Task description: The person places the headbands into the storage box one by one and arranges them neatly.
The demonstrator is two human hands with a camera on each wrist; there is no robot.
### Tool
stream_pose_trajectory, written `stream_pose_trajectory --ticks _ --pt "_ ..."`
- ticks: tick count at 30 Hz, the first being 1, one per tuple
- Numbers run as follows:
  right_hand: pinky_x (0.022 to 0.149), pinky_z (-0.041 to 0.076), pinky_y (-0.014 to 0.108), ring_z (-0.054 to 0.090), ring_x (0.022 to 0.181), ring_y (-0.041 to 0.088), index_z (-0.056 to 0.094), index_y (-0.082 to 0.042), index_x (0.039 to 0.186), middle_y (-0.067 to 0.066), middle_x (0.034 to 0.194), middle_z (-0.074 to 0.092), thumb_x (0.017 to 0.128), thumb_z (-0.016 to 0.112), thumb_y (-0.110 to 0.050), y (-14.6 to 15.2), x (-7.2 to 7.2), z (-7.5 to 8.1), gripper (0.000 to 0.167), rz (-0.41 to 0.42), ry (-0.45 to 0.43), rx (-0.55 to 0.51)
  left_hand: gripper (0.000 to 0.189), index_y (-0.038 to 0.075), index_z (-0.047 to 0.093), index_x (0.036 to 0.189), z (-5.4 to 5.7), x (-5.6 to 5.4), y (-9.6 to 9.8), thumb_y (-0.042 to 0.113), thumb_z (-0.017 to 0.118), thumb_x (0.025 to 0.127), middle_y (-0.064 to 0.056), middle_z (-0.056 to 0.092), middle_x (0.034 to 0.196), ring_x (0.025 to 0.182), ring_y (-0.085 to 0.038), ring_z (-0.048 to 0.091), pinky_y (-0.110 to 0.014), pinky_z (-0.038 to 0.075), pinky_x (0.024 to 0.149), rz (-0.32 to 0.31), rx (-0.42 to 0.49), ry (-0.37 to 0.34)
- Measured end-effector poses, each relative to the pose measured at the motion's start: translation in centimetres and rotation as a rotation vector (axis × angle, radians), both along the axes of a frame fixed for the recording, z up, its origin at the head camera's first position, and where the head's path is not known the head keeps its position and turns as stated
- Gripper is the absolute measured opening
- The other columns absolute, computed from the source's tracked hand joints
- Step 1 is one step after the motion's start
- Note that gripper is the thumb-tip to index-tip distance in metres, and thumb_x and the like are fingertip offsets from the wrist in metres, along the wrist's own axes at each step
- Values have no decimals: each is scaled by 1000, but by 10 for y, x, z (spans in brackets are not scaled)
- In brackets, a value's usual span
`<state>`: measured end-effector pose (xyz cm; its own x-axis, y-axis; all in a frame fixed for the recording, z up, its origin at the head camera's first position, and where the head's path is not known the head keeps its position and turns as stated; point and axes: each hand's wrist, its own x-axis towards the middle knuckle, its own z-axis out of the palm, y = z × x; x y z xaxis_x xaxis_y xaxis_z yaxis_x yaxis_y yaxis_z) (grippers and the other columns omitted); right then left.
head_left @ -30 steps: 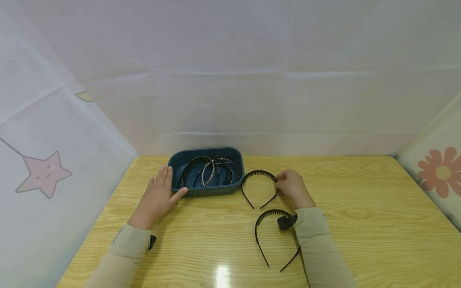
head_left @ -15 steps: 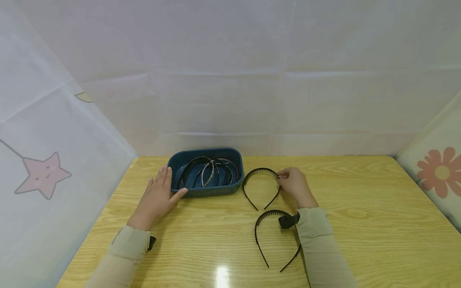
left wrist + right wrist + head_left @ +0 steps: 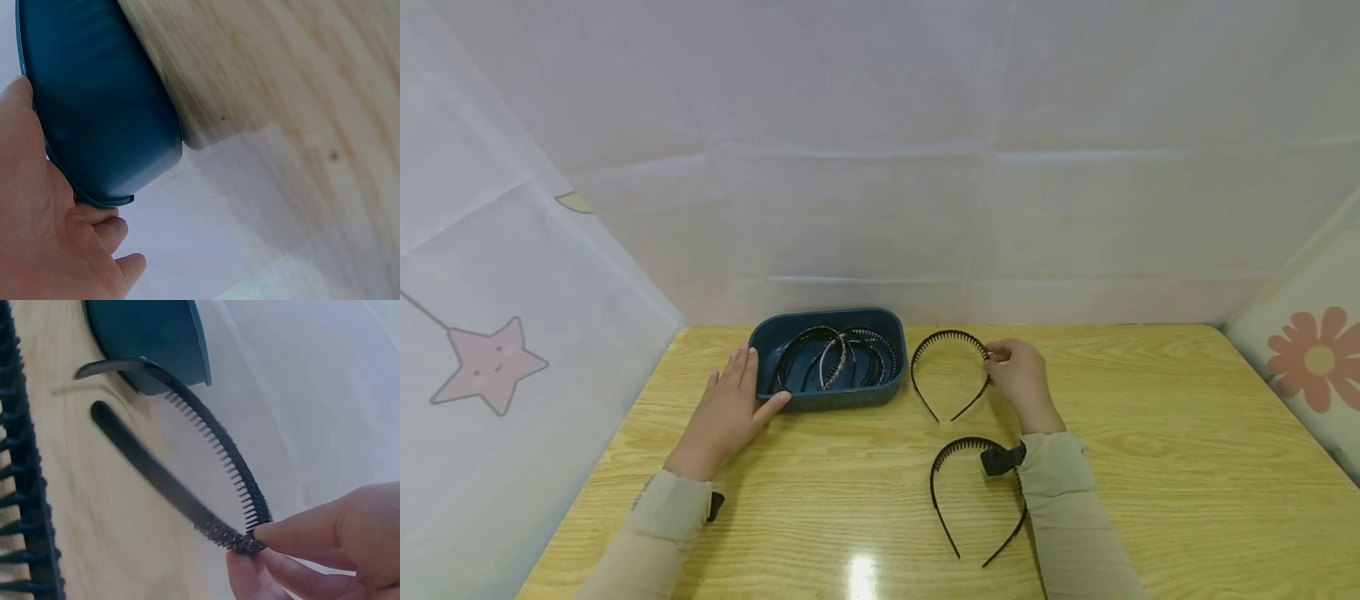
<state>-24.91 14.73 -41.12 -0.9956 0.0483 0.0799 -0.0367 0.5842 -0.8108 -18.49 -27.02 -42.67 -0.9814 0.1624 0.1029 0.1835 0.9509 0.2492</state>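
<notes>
My right hand (image 3: 1021, 380) pinches a black toothed headband (image 3: 950, 334) by its right side, between thumb and fingertips. In the right wrist view the same headband (image 3: 215, 430) stands tilted up, its comb teeth facing inward and a sparkly, rough covering near the pinch. My left hand (image 3: 721, 412) rests against the left end of a dark blue plastic box (image 3: 831, 401), fingers stretched along the side and thumb at the front rim. The left wrist view shows that box (image 3: 103, 106) from outside, the hand at its rim. Several dark headbands (image 3: 837, 360) lie overlapping inside it.
A second black toothed headband (image 3: 937, 492) lies on the wood-grain table (image 3: 820, 500) below the first, partly under the right wrist's camera. A pale cloth backdrop (image 3: 880, 208) rises behind the table, with printed side panels left and right.
My right hand has moved slightly right, and the headband in it has shifted right, away from the box, and tipped up. The left hand and the box stay in place.
</notes>
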Motion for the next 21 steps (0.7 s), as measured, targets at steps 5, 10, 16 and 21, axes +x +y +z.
stream_pose_trajectory --ticks 5,10,16,21 --pt "69 63 31 74 86 35 66 9 126 28 111 66 95 63 2 1 -1 2 31 -36 42 -78 99 -10 9 158 -1 0 0 65 42 102 -30 8 165 153 -46 8 -64 7 121 -1 1 5" --pt "77 63 37 73 95 37 65 7 129 26 115 65 97 64 1 -1 0 3 33 -65 63 -159 99 -10 10 158 -1 0 -1 64 43 102 -30 8 165 153 -46 8 -64 7 121 -2 4 10" --pt "78 63 40 73 96 37 66 4 130 24 115 67 97 66 0 -5 1 4 33 -116 124 -239 99 -10 9 158 -2 0 0 64 42 102 -30 8 165 153 -46 8 -64 7 121 0 4 10" --pt "74 63 32 73 96 34 66 2 129 22 114 68 96 68 0 -8 2 5 33 -141 156 -298 99 -10 10 158 -3 -1 -1 65 42 102 -30 8 165 153 -46 8 -64 7 121 0 8 11"
